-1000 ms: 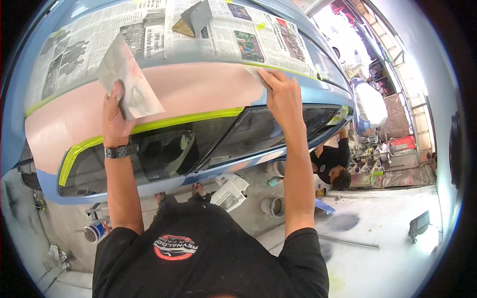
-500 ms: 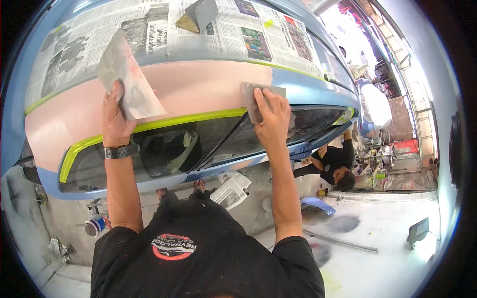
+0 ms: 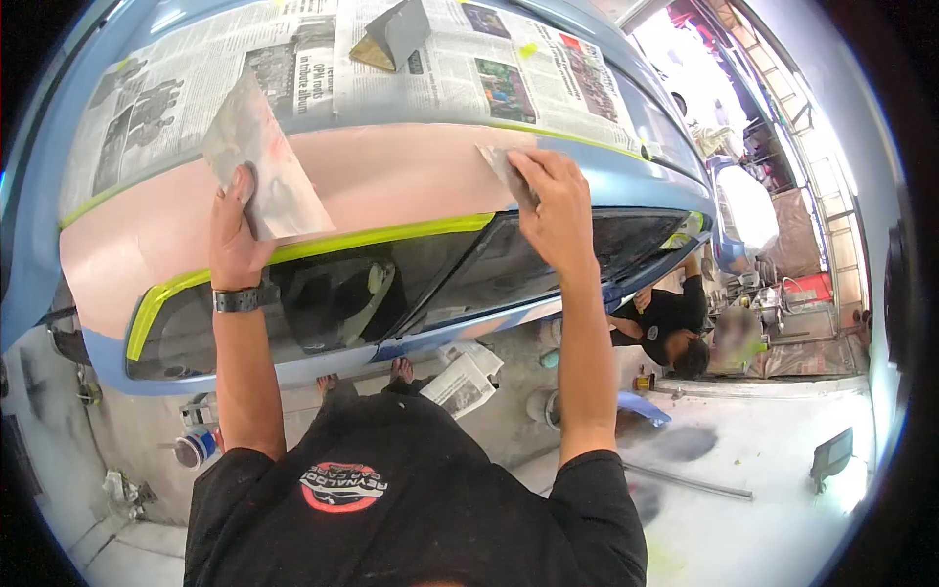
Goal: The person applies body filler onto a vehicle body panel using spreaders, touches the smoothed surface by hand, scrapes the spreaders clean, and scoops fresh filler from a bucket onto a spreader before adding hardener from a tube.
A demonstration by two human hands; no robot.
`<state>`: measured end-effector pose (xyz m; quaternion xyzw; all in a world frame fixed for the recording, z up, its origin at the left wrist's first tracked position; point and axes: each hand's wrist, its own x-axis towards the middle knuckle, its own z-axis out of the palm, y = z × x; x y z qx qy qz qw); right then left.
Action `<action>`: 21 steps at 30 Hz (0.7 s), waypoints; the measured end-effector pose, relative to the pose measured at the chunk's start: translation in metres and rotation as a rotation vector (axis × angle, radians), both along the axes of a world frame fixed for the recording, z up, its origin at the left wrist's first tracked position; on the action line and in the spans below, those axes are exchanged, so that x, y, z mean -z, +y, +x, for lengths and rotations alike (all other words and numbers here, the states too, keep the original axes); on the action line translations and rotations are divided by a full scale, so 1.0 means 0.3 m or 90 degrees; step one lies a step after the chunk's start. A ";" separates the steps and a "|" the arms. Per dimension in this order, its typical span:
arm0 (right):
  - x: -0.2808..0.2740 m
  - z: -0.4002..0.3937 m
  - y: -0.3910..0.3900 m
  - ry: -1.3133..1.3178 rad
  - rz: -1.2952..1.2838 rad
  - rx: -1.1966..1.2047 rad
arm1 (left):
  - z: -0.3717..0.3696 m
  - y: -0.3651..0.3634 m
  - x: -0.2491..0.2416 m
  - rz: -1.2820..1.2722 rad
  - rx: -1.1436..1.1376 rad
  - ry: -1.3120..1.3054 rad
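My left hand (image 3: 235,235) grips a thin flat putty board (image 3: 279,176), smeared grey and pinkish, its thumb pressed on the face and the board tilted upward. My right hand (image 3: 558,201) pinches a grey putty spreader (image 3: 504,171) between thumb and fingers. The spreader's edge is right at the car's roof side, where the pale pink coat (image 3: 391,161) meets blue paint. Below both hands, yellow-green masking tape (image 3: 391,240) runs along the top of the dark side window (image 3: 323,303).
Newspaper (image 3: 440,88) covers the roof, with a folded grey sheet and a tan block (image 3: 391,39) on it. Another person in black (image 3: 675,318) is low beside the car's far end. A can (image 3: 196,447) stands at lower left; a floodlight (image 3: 831,460) is at right.
My right hand has shifted slightly right and turned, so the spreader now stands more edge-on to the panel. My left hand still holds the board, and the view has shifted a little.
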<state>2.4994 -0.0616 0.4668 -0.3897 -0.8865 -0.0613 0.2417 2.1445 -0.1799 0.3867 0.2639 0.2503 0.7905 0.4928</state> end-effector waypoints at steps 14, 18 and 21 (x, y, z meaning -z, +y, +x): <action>-0.012 0.035 -0.041 -0.002 0.098 0.073 | 0.012 -0.001 -0.039 0.044 0.046 0.027; -0.040 0.009 0.064 -0.005 0.040 0.053 | 0.011 -0.005 -0.036 0.034 0.047 0.029; -0.029 0.001 0.051 0.049 -0.025 -0.006 | 0.002 -0.005 -0.024 0.023 0.045 0.026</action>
